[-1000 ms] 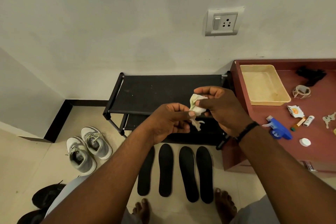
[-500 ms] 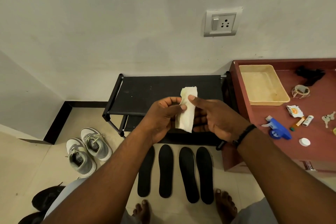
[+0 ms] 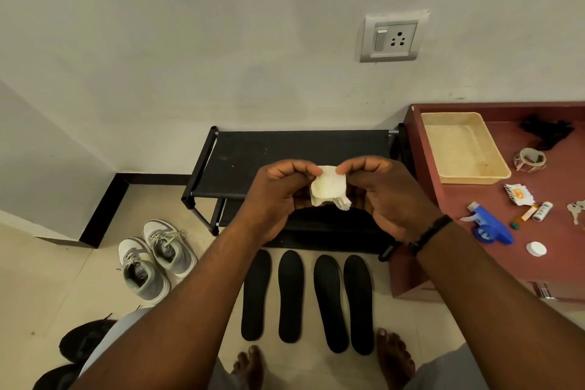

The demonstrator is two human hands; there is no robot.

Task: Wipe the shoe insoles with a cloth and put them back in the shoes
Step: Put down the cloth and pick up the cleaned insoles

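The cloth point(image 3: 327, 188) — light, limp — is pinched at its top corners by left hand point(image 3: 278, 196) and right hand point(image 3: 389, 196); the flat, flexible insoles point(image 3: 307, 301) are best lifted by an edge.

Bare arms and feet — black wristband point(image 3: 435, 229), grey trousers point(image 3: 443, 370).

no readable text, small packet point(image 3: 519, 195) on the red table point(image 3: 493, 266) with print too blurred to read
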